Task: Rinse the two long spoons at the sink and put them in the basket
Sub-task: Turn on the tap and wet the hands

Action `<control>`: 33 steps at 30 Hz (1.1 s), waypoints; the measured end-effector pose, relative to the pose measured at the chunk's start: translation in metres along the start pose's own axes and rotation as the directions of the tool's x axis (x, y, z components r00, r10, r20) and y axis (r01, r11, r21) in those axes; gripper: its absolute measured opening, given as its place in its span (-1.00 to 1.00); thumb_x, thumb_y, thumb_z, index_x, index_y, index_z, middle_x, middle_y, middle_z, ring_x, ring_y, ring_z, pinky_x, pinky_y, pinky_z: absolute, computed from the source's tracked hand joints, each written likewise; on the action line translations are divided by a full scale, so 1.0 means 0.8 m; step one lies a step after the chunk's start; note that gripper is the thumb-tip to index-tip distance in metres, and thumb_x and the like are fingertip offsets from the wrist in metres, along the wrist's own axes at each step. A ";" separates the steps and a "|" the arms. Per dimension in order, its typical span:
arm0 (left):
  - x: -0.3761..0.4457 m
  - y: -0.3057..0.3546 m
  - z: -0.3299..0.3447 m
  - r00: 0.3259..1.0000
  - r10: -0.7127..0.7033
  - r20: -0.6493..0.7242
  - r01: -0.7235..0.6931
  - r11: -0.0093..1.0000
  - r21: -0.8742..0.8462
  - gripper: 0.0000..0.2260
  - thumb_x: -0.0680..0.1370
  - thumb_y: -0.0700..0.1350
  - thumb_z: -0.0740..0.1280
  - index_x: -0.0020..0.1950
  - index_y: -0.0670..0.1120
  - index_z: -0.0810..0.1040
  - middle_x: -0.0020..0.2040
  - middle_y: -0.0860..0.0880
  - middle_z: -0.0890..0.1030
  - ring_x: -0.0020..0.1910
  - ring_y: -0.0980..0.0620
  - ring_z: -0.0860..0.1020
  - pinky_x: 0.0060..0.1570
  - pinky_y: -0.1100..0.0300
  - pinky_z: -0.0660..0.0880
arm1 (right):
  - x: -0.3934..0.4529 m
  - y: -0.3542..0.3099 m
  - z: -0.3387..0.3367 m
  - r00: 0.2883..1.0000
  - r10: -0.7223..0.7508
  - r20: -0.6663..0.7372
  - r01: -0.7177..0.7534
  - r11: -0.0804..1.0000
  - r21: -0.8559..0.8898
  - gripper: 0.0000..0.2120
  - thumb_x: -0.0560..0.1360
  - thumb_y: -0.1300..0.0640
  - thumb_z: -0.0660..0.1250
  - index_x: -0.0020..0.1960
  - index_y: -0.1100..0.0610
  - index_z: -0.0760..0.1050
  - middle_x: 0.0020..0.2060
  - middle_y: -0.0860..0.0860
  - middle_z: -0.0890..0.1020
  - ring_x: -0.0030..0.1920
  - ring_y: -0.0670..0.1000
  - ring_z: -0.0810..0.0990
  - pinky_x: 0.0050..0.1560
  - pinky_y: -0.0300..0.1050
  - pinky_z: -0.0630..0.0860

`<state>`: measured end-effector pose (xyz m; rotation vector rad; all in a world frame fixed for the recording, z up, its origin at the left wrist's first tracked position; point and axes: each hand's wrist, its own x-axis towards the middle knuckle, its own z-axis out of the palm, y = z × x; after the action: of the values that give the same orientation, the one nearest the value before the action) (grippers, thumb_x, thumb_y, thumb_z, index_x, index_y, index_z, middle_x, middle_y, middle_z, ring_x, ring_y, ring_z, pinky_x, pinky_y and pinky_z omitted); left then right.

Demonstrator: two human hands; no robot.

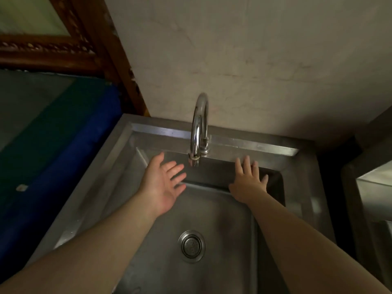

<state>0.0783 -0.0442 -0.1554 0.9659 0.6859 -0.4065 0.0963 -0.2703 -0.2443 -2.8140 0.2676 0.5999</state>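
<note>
The steel sink (118, 166) fills the lower middle of the head view, a single square basin with a wide flat rim, dull grey and lightly scuffed, its floor bare apart from a round perforated drain strainer (192, 245) set toward the near side. At the back rim stands a curved chrome faucet (198, 128), its gooseneck arching forward so that the spout mouth hangs over the back of the basin. Both hands are held out over the basin on either side of that spout. The left hand (164, 183) is just left of and below the spout mouth, palm turned up and inward, fingers spread and slack, grasping nothing. The right hand (247, 183) is to the right of the spout, back of the hand up, fingers spread flat near the basin's back wall, also empty. Both bare forearms run in from the near corners and cross over the basin's sides. No spoon or basket can be seen from here. Behind the faucet rises a pale, stained wall (254, 60). Left of the faucet, a carved dark wooden frame (63, 49) leans against the wall, with a blue and green surface (63, 134) below it beside the sink. Right of the sink, across a dark gap, the edge of another steel unit (371, 183) shows.
</note>
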 end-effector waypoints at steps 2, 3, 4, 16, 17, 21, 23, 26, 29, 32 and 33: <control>0.017 -0.002 0.001 0.999 -0.042 0.014 0.043 0.995 -0.087 -0.35 0.53 0.25 0.13 0.46 -0.17 0.32 0.37 -0.16 0.48 0.41 -0.18 0.35 0.31 -0.12 0.24 | 0.007 0.004 0.016 1.000 0.020 -0.019 -0.021 0.999 -0.045 -0.05 0.49 -0.12 0.30 0.55 -0.06 -0.36 0.55 -0.02 -0.37 0.54 0.15 -0.37 0.48 0.39 -0.10; 0.024 -0.001 0.001 0.998 -0.058 0.022 0.061 0.990 -0.124 -0.34 0.53 0.24 0.13 0.47 -0.18 0.30 0.40 -0.18 0.45 0.43 -0.17 0.33 0.35 -0.13 0.20 | 0.009 0.004 0.022 0.999 0.023 -0.035 -0.025 0.998 -0.053 -0.02 0.48 -0.14 0.31 0.55 -0.06 -0.38 0.54 -0.03 -0.39 0.54 0.15 -0.39 0.48 0.37 -0.09; 0.031 0.000 0.002 0.997 -0.071 0.034 0.076 0.984 -0.160 -0.33 0.53 0.24 0.12 0.48 -0.20 0.27 0.42 -0.19 0.42 0.44 -0.17 0.30 0.38 -0.13 0.17 | 0.011 0.005 0.026 0.999 0.022 -0.049 -0.025 0.998 -0.055 0.00 0.47 -0.13 0.33 0.54 -0.06 -0.39 0.54 -0.03 -0.41 0.53 0.15 -0.40 0.49 0.36 -0.08; 0.048 0.034 0.026 0.977 0.032 0.210 0.082 0.857 -0.508 -0.21 0.55 0.23 0.05 0.50 -0.38 0.04 0.50 -0.41 0.13 0.50 -0.31 0.13 0.48 -0.16 0.03 | 0.015 0.009 0.032 0.999 0.017 -0.052 -0.020 0.998 -0.062 0.01 0.52 0.06 0.34 0.52 -0.05 -0.46 0.49 0.00 -0.49 0.49 0.17 -0.45 0.50 0.26 -0.04; 0.047 0.038 0.029 0.976 0.040 0.215 0.078 0.854 -0.514 -0.22 0.55 0.23 0.05 0.50 -0.38 0.04 0.50 -0.42 0.12 0.50 -0.32 0.13 0.48 -0.16 0.03 | 0.015 0.008 0.032 0.999 0.018 -0.051 -0.021 0.998 -0.061 0.01 0.51 0.06 0.34 0.52 -0.05 -0.46 0.49 0.01 -0.49 0.49 0.17 -0.45 0.50 0.26 -0.05; 0.045 0.048 0.037 0.971 0.064 0.230 0.064 0.859 -0.509 -0.22 0.56 0.24 0.03 0.51 -0.37 0.02 0.49 -0.44 0.12 0.49 -0.36 0.14 0.48 -0.18 0.02 | 0.015 0.009 0.032 0.999 0.015 -0.050 -0.018 0.997 -0.069 0.01 0.52 0.04 0.34 0.52 -0.05 -0.46 0.49 0.01 -0.49 0.49 0.18 -0.45 0.51 0.25 -0.04; 0.045 0.049 0.038 0.971 0.064 0.232 0.064 0.861 -0.505 -0.22 0.56 0.24 0.02 0.51 -0.37 0.01 0.49 -0.44 0.12 0.48 -0.36 0.13 0.48 -0.18 0.03 | 0.014 0.010 0.032 0.999 0.009 -0.053 -0.013 0.998 -0.068 0.00 0.52 0.05 0.33 0.52 -0.04 -0.45 0.49 0.01 -0.49 0.50 0.18 -0.44 0.51 0.25 -0.03; 0.047 0.051 0.038 0.969 0.070 0.238 0.063 0.858 -0.509 -0.22 0.56 0.24 0.02 0.50 -0.37 0.01 0.49 -0.43 0.12 0.49 -0.36 0.13 0.47 -0.19 0.03 | 0.015 0.011 0.033 0.998 0.007 -0.063 -0.012 0.998 -0.069 -0.01 0.52 0.05 0.33 0.52 -0.04 -0.45 0.49 0.01 -0.48 0.50 0.17 -0.44 0.53 0.24 0.00; 0.050 0.052 0.034 0.965 0.073 0.253 0.063 0.869 -0.492 -0.23 0.57 0.23 0.02 0.50 -0.37 0.03 0.49 -0.43 0.14 0.48 -0.36 0.16 0.47 -0.20 0.06 | 0.015 0.011 0.034 0.998 0.004 -0.065 -0.008 0.998 -0.068 0.00 0.52 0.04 0.34 0.52 -0.05 -0.45 0.50 0.01 -0.48 0.51 0.17 -0.43 0.52 0.23 0.02; 0.050 0.053 0.026 0.975 0.022 0.221 0.059 0.934 -0.353 -0.28 0.57 0.22 0.05 0.51 -0.30 0.11 0.47 -0.40 0.22 0.45 -0.35 0.23 0.43 -0.21 0.14 | 0.015 0.011 0.035 0.998 0.006 -0.068 -0.010 0.998 -0.059 0.02 0.51 0.10 0.35 0.51 -0.07 -0.46 0.50 -0.01 -0.48 0.51 0.17 -0.43 0.53 0.22 0.05; 0.047 0.052 0.023 0.984 0.003 0.180 0.046 0.963 -0.267 -0.32 0.57 0.21 0.08 0.50 -0.27 0.18 0.45 -0.37 0.27 0.43 -0.34 0.27 0.42 -0.20 0.17 | 0.014 0.011 0.034 0.998 0.006 -0.065 -0.010 0.999 -0.051 0.02 0.50 0.12 0.35 0.52 -0.07 -0.45 0.50 -0.01 -0.48 0.51 0.16 -0.43 0.53 0.22 0.05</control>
<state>0.1367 -0.0393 -0.1486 0.6547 0.5709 -0.4020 0.0944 -0.2725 -0.2746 -2.8864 0.2798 0.5244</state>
